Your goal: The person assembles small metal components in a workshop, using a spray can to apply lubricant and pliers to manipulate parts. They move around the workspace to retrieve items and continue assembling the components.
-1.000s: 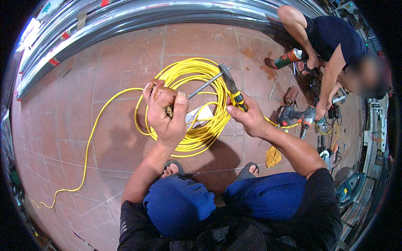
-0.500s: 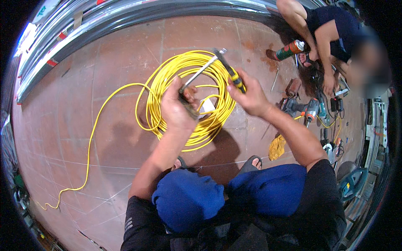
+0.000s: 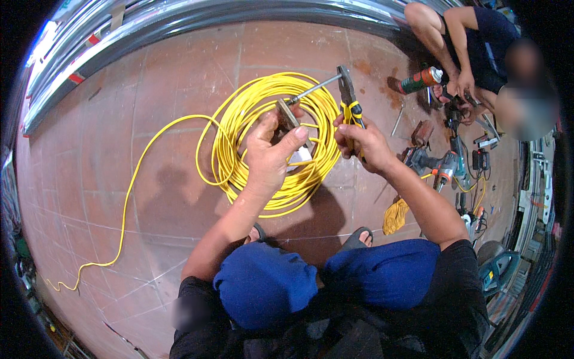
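In front of me my left hand (image 3: 272, 143) is closed around a flat, greyish metal piece (image 3: 288, 113) with its thumb along the side. A thin metal rod (image 3: 315, 88) slants up to the right from that piece. My right hand (image 3: 368, 146) grips pliers (image 3: 348, 99) by their black-and-yellow handles, jaws pointing up. The rod's far end meets the jaws; whether they clamp it cannot be made out. Below both hands a coil of yellow cable (image 3: 230, 140) lies on the floor, with a small white piece (image 3: 300, 157) inside it.
One cable end trails left across the tiled floor (image 3: 78, 179). At right are a drill (image 3: 445, 164), a yellow glove (image 3: 394, 216), a spray can (image 3: 421, 80) and a teal power tool (image 3: 501, 270). Another person (image 3: 466, 54) crouches there, hands on a tool. Long wrapped profiles (image 3: 197, 18) line the back.
The pliers have turned more upright and moved slightly right. My left hand has rotated, showing the flat metal piece, and the rod slants less steeply. The other person's hands have shifted.
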`<action>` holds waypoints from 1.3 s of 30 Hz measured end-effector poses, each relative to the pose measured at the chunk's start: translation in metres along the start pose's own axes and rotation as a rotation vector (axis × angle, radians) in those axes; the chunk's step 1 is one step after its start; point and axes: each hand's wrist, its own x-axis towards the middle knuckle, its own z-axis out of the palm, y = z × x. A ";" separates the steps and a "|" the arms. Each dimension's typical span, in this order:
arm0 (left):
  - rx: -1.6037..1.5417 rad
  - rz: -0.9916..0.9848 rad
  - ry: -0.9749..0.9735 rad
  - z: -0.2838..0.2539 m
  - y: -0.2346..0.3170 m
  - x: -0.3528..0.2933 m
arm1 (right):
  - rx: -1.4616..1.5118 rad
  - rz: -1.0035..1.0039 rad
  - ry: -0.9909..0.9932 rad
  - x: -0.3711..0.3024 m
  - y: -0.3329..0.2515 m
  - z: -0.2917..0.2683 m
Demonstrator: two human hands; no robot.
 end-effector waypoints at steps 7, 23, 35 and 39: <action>0.134 -0.036 -0.022 0.000 0.002 0.004 | -0.010 0.078 -0.078 -0.011 0.002 -0.007; 0.675 0.138 0.232 0.000 -0.012 0.003 | -0.411 0.217 -0.095 -0.028 0.003 -0.023; 1.193 0.770 -0.006 0.001 0.016 -0.001 | -0.379 0.255 -0.051 -0.031 0.002 -0.037; 1.103 0.727 -0.011 0.008 0.014 -0.002 | -0.470 0.081 -0.047 -0.029 0.016 -0.041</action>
